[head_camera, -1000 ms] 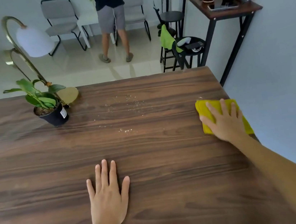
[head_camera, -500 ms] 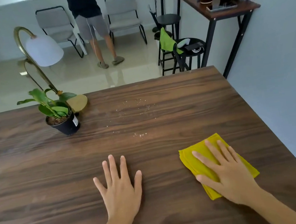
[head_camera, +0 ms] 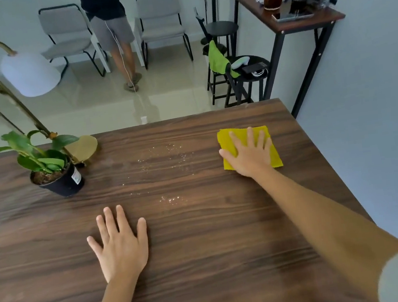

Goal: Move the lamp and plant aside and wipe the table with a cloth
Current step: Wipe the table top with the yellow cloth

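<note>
My right hand (head_camera: 250,155) presses flat on a folded yellow cloth (head_camera: 225,138) near the far right corner of the dark wooden table (head_camera: 207,263). My left hand (head_camera: 120,244) lies flat on the table, fingers apart, holding nothing. A potted green plant (head_camera: 52,170) in a black pot stands at the far left. Just behind it is a gold lamp (head_camera: 28,74) with a white shade and a round gold base. White crumbs (head_camera: 166,159) are scattered on the wood between the plant and the cloth.
Beyond the table's far edge a person (head_camera: 111,33) stands by two grey chairs (head_camera: 160,19). Black stools (head_camera: 241,74) with a green cloth and a high side table (head_camera: 282,23) bearing a jug stand at the right, along the wall.
My right hand has slid the yellow cloth from near me back toward the far right corner. My left hand has stayed flat on the table.
</note>
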`<state>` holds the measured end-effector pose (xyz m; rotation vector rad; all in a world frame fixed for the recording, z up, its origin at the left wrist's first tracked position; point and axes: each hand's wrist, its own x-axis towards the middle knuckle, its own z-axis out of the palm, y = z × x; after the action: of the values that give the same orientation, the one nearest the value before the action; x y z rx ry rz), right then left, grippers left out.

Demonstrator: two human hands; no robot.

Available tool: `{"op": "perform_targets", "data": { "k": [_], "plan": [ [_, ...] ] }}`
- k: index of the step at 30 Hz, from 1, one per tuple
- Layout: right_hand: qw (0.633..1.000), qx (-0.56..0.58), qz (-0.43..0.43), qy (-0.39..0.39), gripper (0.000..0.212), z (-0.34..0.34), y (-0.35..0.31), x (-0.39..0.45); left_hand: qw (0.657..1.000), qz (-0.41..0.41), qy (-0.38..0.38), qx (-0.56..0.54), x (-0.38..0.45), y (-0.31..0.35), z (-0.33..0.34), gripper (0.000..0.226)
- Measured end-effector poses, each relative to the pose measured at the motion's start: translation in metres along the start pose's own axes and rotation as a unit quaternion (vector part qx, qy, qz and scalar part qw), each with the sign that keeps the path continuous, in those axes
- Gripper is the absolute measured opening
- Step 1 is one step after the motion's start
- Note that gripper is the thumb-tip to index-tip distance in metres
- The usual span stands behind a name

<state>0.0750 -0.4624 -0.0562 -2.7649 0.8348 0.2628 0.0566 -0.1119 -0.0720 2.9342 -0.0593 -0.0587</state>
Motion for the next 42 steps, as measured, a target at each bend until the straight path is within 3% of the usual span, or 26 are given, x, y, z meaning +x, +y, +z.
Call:
{"op": "perform_targets", "data": {
  "k": [3,5,8,11,18,23,27,30,34,38,42],
  "plan": [
    [0.989,-0.033,-0.147,0.012,0.078,0.017,0.021,-0.054,1.0,-0.003,0.0,0.003,-0.001,0.001,0.0,0.071],
    [0.981,-0.043,-0.19,0.021,0.075,0.022,0.065,-0.091,1.0,-0.004,0.0,0.005,0.0,0.002,0.0,0.071],
    [0.986,-0.089,-0.137,0.03,0.072,0.012,0.132,-0.09,1.0,-0.01,0.001,0.007,0.001,0.002,0.002,0.071],
    [0.994,-0.076,-0.055,0.052,0.075,-0.007,0.146,-0.025,1.0,-0.012,0.003,0.012,-0.001,0.003,0.002,0.071],
    [0.996,0.029,0.072,0.034,0.079,-0.039,0.028,0.124,0.999,-0.028,-0.004,0.021,0.001,0.007,0.0,0.071],
    [0.994,-0.013,-0.104,-0.006,0.076,-0.012,-0.078,0.105,1.0,-0.025,0.001,0.018,0.002,0.007,0.0,0.073],
    [0.966,-0.053,-0.249,-0.033,0.07,0.0,-0.051,0.054,1.0,-0.025,0.008,0.012,0.001,0.006,0.001,0.079],
    [0.978,-0.042,-0.202,0.011,0.073,-0.008,0.026,0.045,1.0,-0.029,0.008,0.0,0.002,0.008,-0.001,0.08],
    [0.998,-0.041,-0.027,0.037,0.08,-0.029,0.077,0.083,1.0,-0.019,0.015,0.009,0.002,0.008,0.002,0.075],
    [0.998,0.007,0.054,0.038,0.08,-0.027,0.0,0.118,1.0,-0.014,0.011,0.026,0.001,0.004,0.004,0.079],
    [0.996,-0.01,-0.085,0.02,0.074,0.001,-0.131,0.11,1.0,-0.012,0.016,0.024,0.002,0.004,0.004,0.079]
  ]
}}
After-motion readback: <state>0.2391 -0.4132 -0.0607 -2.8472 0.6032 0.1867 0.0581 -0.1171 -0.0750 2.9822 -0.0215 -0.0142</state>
